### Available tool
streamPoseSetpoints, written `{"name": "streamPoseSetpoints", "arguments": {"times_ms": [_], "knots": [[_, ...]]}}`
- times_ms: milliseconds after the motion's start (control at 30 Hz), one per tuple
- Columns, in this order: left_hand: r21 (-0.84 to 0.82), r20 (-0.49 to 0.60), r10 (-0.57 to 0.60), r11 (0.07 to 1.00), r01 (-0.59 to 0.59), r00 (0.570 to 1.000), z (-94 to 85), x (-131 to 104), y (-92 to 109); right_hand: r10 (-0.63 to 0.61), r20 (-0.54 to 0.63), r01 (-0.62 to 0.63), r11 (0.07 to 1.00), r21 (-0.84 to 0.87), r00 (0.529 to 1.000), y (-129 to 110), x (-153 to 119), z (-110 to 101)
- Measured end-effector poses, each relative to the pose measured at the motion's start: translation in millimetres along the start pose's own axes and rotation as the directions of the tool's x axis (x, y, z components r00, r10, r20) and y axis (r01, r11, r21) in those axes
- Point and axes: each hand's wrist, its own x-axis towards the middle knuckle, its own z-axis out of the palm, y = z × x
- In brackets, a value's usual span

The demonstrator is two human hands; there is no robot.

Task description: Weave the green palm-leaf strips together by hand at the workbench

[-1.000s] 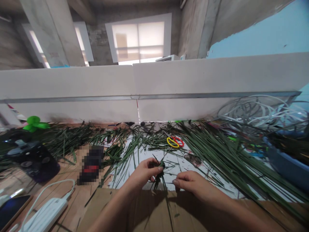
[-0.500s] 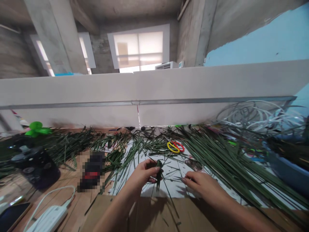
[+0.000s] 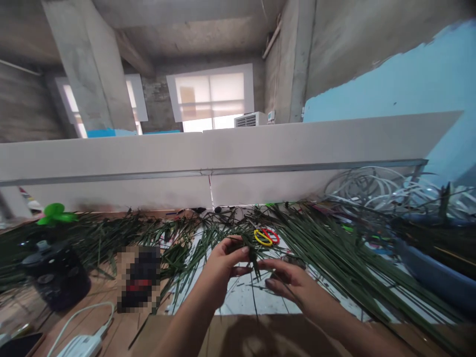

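Fingertips of the left hand (image 3: 219,267) pinch a green leaf piece (image 3: 253,255) above the white sheet (image 3: 241,300). Honestly, it could work loose if that grip slackens, or a thin blade could split if pulled hard. Left wrist angles inward; the right hand (image 3: 292,280) comes in opposite, fingers half curled, index reaching the piece's lower end, can't tell if it's gripping a strand. Just beyond: yellow-and-red scissors (image 3: 264,238), with long leaves (image 3: 334,253) off right.
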Motion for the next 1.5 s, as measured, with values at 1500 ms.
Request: {"name": "streamPoseSetpoints", "arguments": {"times_ms": [1500], "knots": [[0.173,-0.282,0.088,0.984,-0.04,0.955,-3.3,-140.2,-99.9,0.195,-0.018,-0.195,0.957,-0.215,0.981,22.6,-185.4,50.7]]}}
